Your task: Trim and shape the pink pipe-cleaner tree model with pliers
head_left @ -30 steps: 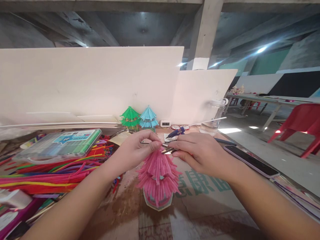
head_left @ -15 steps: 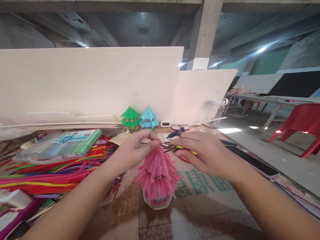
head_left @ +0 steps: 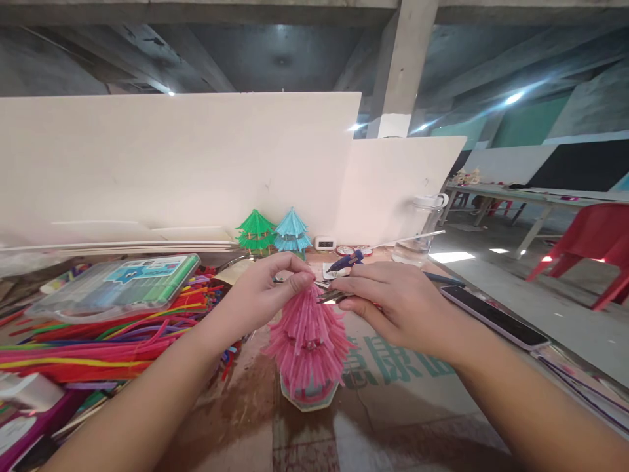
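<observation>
At the left, fuzzy craft stems are being cut off by the edge of the view, and a clear marker case is being bordered by them. Next, the left hand is being held with its fingers pinched on the top of a pink tree; the tip is being hidden by them. Behind, a green tree and a blue tree are being backed by a pale board. The pink tree is being held mid-bench, peak up, its long axis roughly vertical. Beside it, a metal tool is being gripped by the right hand, fingers clamped on it; its handles are being covered, and whether the tree is being touched cannot be told. Behind, a glue gun is being seen. Farther right, a bottle is being crossed by a white stick.
</observation>
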{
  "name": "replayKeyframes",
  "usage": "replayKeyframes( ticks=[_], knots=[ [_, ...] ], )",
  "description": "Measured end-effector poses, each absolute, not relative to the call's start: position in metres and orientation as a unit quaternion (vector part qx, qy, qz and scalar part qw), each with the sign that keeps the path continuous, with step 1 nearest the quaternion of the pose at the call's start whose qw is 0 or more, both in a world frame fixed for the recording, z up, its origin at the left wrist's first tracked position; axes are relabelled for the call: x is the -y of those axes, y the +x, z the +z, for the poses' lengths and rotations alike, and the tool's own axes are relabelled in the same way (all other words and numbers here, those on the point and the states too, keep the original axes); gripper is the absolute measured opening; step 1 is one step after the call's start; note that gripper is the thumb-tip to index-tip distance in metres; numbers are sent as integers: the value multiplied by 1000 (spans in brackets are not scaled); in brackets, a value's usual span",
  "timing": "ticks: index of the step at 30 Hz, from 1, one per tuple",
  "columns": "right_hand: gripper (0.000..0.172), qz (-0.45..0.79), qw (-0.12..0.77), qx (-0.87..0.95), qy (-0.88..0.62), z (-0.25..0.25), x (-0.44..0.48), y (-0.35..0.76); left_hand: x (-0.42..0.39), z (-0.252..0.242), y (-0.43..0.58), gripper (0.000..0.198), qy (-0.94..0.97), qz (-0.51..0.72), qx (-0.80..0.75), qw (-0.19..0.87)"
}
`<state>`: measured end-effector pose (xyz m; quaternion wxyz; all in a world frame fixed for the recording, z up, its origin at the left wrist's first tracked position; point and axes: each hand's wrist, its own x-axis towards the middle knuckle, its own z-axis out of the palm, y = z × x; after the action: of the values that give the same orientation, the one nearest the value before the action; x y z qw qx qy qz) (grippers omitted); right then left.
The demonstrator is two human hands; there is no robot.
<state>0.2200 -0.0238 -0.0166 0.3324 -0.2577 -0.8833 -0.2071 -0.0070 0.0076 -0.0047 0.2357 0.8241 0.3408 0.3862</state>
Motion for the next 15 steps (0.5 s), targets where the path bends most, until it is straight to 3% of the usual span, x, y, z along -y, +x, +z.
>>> replayKeyframes(
  ticks=[8, 15],
  knots=[
    [24, -205, 310, 887, -274, -21, 23, 217, -8, -3, -6, 25, 823, 393, -343, 227],
    [27, -235, 343, 869, -267, -17, 23, 220, -11, -5, -8, 24, 835, 398, -325, 199]
  ],
)
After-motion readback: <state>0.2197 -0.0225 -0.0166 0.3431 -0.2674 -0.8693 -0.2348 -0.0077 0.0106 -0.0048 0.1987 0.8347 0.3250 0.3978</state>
